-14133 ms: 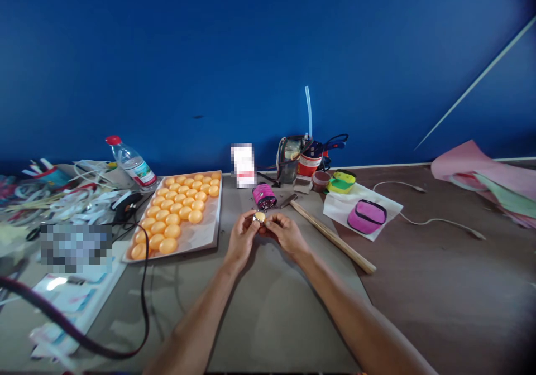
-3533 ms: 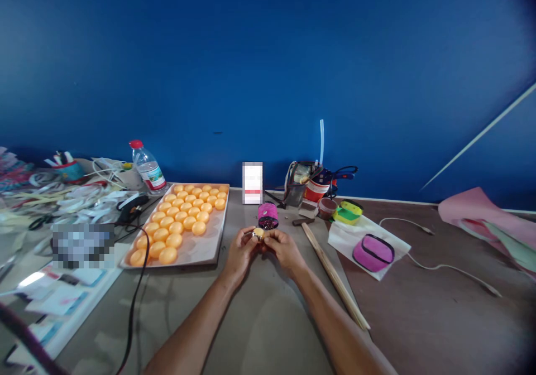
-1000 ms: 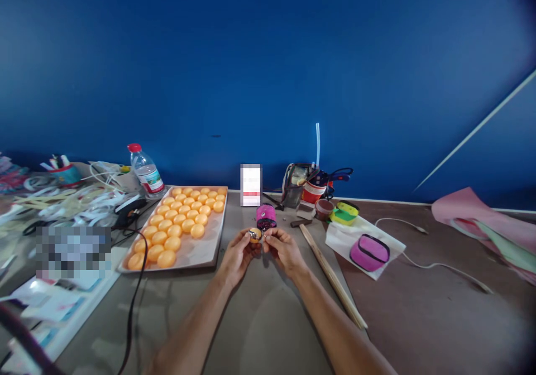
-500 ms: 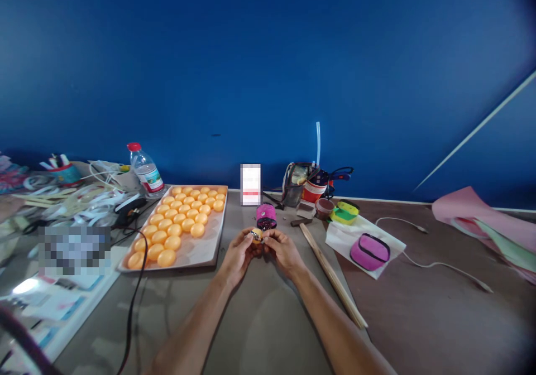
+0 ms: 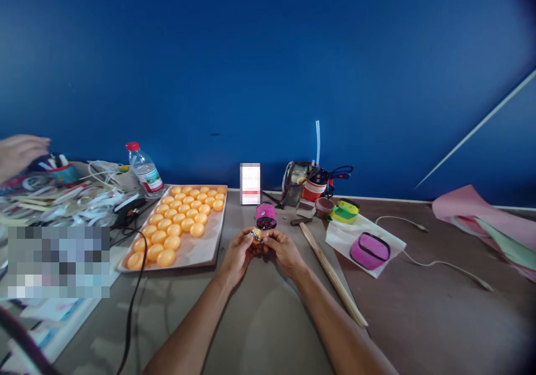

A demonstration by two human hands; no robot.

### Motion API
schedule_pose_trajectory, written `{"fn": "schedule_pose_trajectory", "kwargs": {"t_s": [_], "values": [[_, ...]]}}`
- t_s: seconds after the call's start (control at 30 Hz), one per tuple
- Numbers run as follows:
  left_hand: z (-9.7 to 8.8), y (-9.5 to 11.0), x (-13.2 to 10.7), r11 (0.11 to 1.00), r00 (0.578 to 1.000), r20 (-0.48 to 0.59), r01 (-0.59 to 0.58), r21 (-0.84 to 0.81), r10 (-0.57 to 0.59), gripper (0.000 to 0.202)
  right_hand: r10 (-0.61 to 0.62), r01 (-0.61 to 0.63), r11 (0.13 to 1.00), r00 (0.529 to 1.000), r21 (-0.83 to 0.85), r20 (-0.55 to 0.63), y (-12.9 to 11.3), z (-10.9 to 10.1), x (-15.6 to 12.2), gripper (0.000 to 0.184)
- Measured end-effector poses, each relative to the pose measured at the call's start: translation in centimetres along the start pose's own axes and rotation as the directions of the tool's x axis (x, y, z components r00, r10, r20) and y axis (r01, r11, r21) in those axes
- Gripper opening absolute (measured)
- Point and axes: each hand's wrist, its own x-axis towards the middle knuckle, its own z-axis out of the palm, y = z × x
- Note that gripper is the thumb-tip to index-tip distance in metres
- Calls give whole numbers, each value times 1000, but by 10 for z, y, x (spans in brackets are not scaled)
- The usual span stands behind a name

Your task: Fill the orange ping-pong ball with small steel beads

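Two bare hands are meeting low over the grey-topped bench (image 5: 268,319), sharing one small, round orange ball (image 5: 256,237) studded with dark, shiny bits. The left hand (image 5: 238,252) is clamping the ball between thumb and fingers. The right hand (image 5: 285,252) is keeping thumb and forefinger drawn together, the tips touching the ball's right edge; whether they are also pinching a tiny bit, I cannot tell. The ball, being round, is showing no long axis; its studded face is pointing upward, toward the camera.

Just beyond the hands, a magenta fabric pouch with black trim (image 5: 266,213) is lying tipped, its mouth facing the ball and dark glittering bits showing there. To the right, a long, pale wooden handle (image 5: 334,277) is slanting from near the pouch toward the near right. Farther right, a flat magenta mesh case with black edging (image 5: 371,251) is resting on white paper (image 5: 335,232). To the left, a shallow white tray (image 5: 211,241) is holding rows of glossy orange balls (image 5: 178,219).
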Motion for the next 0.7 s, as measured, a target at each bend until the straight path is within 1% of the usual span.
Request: {"fn": "schedule_pose_trajectory", "kwargs": {"t_s": [0.1,0.27,0.53,0.7], "values": [[2,0,-1,1000,1000,-6,-10,16,10,34,-18,18,999,1000,-35,-5,-1,-1,0,24],[2,-1,-2,998,999,-29,-27,61,29,35,-12,11,998,1000,-57,-8,-3,0,-2,23],[-8,-8,-1,983,996,-36,-76,165,83,33,20,-20,999,999,-26,-29,-2,0,-2,27],[-11,-11,1,973,994,-33,-95,210,104,34,16,-19,999,997,-48,-73,2,1,0,28]]}}
